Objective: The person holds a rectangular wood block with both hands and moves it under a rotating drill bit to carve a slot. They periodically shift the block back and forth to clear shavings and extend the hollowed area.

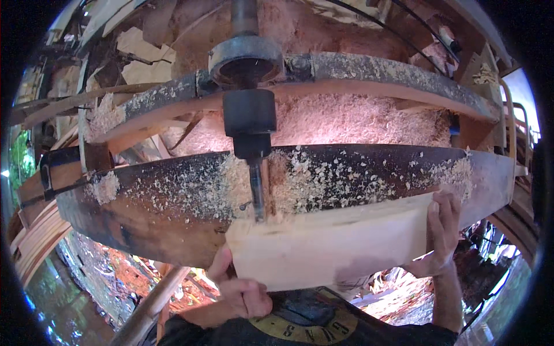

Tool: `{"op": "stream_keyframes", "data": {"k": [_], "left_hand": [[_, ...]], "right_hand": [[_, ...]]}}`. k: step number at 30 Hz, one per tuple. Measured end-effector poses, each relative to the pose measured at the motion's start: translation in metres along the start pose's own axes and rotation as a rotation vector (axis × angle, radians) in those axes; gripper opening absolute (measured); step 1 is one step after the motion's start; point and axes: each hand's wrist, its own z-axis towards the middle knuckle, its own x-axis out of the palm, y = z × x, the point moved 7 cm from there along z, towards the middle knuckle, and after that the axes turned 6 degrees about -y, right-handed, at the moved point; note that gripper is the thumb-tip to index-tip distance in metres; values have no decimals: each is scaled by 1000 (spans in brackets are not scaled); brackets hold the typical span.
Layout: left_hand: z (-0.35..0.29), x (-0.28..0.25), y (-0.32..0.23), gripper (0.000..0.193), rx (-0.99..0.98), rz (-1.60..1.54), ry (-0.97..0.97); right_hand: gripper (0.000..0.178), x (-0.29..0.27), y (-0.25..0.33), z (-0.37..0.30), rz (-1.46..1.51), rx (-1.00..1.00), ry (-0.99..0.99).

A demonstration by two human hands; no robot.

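Note:
A pale wooden board (329,245) is held in both my hands at the near edge of a dark workbench (167,222). My left hand (245,294) grips its lower left corner, thumb up along the end and fingers curled underneath. At the right end my right hand (441,230) is closed round the board, fingers over its upper corner. A drill bit (257,190) hangs from a black chuck (249,118) and meets the board's far edge near its left end. Chips lie around that spot. Whether the bit is turning I cannot tell.
Wood chips (323,179) are scattered over the bench. Behind it a long beam (398,75) runs across, with a heap of sawdust (358,124) beyond. A round pole (153,305) slants at lower left, beside stacked wooden strips (43,239). Dark cables (424,34) cross at upper right.

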Motion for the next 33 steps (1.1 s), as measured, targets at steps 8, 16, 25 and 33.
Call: {"op": "stream_keyframes", "data": {"k": [8, 16, 25, 33], "left_hand": [[8, -20, 14, 18, -248, -31, 120], [13, -16, -3, 30, 1, 82, 288], [20, 10, 2, 16, -43, -9, 47], [9, 1, -2, 10, -48, 39, 166]], "right_hand": [[99, 3, 8, 7, -4, -44, -17], [101, 1, 9, 3, 28, -51, -47], [105, -2, 4, 3, -35, -22, -24], [103, -6, 4, -1, -50, -33, -13]]}}
